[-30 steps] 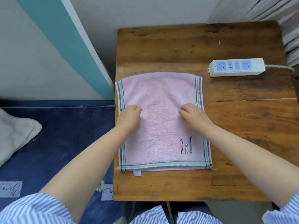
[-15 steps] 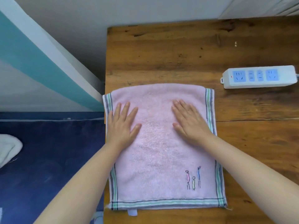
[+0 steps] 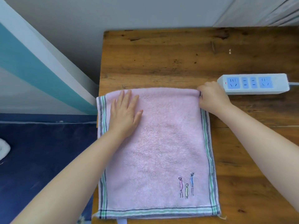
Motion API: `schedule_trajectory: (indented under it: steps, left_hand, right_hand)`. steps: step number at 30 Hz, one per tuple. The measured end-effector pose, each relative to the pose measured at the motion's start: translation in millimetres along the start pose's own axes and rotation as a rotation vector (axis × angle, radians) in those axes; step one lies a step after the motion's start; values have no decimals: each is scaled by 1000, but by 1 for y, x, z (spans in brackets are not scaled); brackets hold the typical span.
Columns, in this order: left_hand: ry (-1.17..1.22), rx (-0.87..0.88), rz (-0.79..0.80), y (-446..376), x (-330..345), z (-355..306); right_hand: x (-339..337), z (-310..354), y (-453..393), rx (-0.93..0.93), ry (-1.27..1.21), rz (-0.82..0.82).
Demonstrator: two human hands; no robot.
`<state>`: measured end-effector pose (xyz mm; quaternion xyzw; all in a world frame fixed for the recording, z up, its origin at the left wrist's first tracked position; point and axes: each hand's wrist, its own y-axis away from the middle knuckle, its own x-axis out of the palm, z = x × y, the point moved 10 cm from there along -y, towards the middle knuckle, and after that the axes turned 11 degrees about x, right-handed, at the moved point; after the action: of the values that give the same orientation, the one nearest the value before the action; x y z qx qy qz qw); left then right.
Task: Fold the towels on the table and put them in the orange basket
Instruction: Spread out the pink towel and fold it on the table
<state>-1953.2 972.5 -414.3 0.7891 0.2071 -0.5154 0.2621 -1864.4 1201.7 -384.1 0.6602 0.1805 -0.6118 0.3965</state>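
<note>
A folded pink towel (image 3: 158,151) lies flat along the wooden counter (image 3: 161,59)'s left edge, the left hand (image 3: 125,113) pressing its far left part with fingers straight and slightly apart, the right hand (image 3: 212,98) pinching its far right corner, just beside a white power strip (image 3: 254,84).

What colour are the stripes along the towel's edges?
Green and dark grey-blue stripes on a pink towel, seen in the head view.
</note>
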Motion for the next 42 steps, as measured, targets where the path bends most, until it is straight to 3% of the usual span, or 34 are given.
schedule_trajectory:
  steps: [3, 7, 12, 15, 17, 20, 27, 30, 34, 36, 39, 42]
  left_hand:
    - [-79, 5, 58, -5, 15, 0]
    - [-130, 27, 73, -4, 18, 1]
    - [-114, -31, 44, -5, 12, 3]
    - [-48, 25, -37, -1, 2, -22]
    - [-20, 120, -73, 1, 1, -47]
    - [-42, 86, 21, 3, 22, -45]
    - [-87, 78, 40, 4, 30, -31]
    - [-94, 46, 39, 10, 25, -15]
    - [-123, 28, 78, 23, 26, 0]
    - [-104, 0, 72, 24, 25, -2]
    - [-63, 0, 44, 24, 24, -20]
    - [-51, 55, 84, 28, 33, -43]
  right_hand:
    - [-13, -3, -12, 58, -64, -3]
    - [-5, 5, -18, 32, 56, 9]
    - [-14, 6, -1, 84, 18, -254]
    - [-6, 40, 44, -70, -114, -317]
    - [21, 61, 73, -206, -109, -224]
    - [66, 54, 83, -204, -60, 16]
    - [83, 43, 102, -320, 30, 144]
    - [72, 21, 94, -194, -90, 133]
    - [41, -30, 88, 310, -263, -61]
    - [43, -41, 90, 477, -277, -29]
    - [48, -49, 82, 622, -393, 58]
    - [43, -52, 76, 653, -478, 102]
